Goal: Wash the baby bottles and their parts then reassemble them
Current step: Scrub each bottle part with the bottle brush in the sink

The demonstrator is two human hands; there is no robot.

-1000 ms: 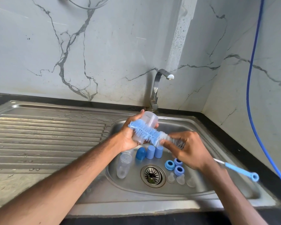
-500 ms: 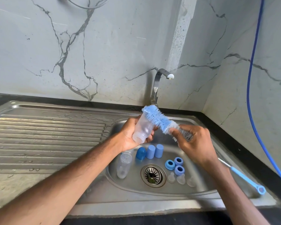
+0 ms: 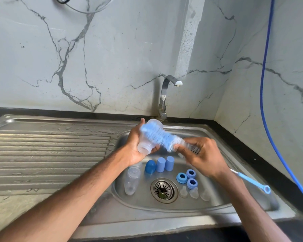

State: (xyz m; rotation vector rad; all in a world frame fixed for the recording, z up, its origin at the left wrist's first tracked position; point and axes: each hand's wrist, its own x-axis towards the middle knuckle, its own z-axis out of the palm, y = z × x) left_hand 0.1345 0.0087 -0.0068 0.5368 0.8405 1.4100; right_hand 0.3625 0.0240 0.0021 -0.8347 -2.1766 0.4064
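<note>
My left hand [image 3: 136, 145] grips a clear baby bottle [image 3: 145, 145] over the sink, its open neck pointing toward me. My right hand [image 3: 202, 156] grips a blue bottle brush [image 3: 160, 137] near the bristles, which lie across the bottle's outer side. The brush's blue handle end [image 3: 252, 182] sticks out past my right wrist. In the basin lie another clear bottle [image 3: 131, 180], three blue caps [image 3: 160, 165], three blue collar rings [image 3: 187, 178] and three clear teats [image 3: 194, 193].
The steel sink basin [image 3: 226, 201] has a drain [image 3: 164, 189] in its middle and a tap [image 3: 164, 95] behind, not running. A wet ribbed draining board [image 3: 47, 154] spreads to the left. A blue hose [image 3: 264, 84] hangs down the right wall.
The brush has swept back and forth across the bottle's outside, from its far end down along its side. My left hand has kept the bottle over the basin, tilting it slightly.
</note>
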